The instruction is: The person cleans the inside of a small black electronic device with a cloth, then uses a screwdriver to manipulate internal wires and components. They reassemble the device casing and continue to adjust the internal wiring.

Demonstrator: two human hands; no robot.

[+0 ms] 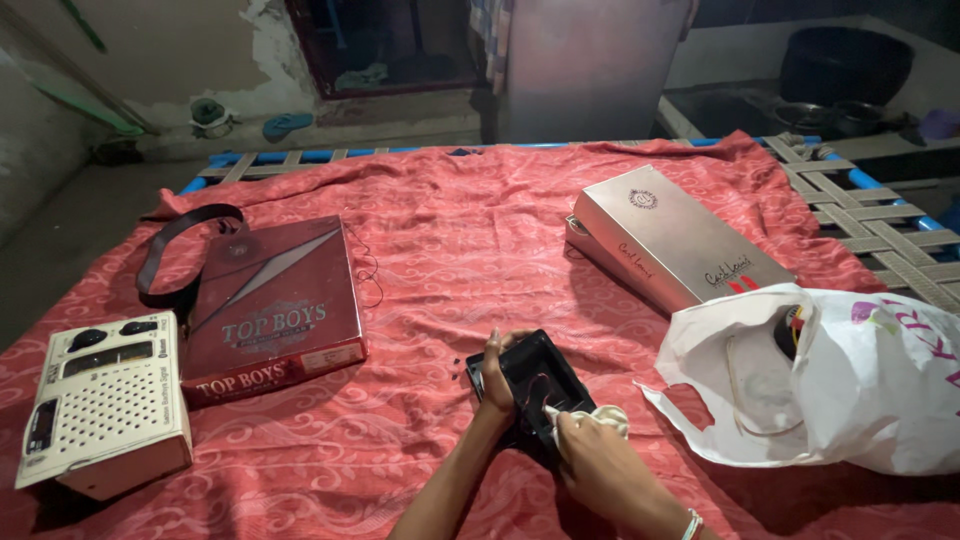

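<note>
On red bedspread (450, 230) | left hand (495, 385) grips black device (535, 385) | right hand (590, 455) pinches cloth (605, 418)

Count on the red patterned cloth (450, 230): two flat boxes, one dark red (270, 305) at left, one silver (675, 240) at far right. One cream radio (105, 405), near left. One white plastic bag (840, 380), near right. One black device (535, 385). One small white rag (600, 418). Two hands present, left hand (493, 385) and right hand (590, 455).

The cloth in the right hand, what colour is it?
The cloth is white or cream, seen in the head view, pressed by the right hand on the black device.
</note>
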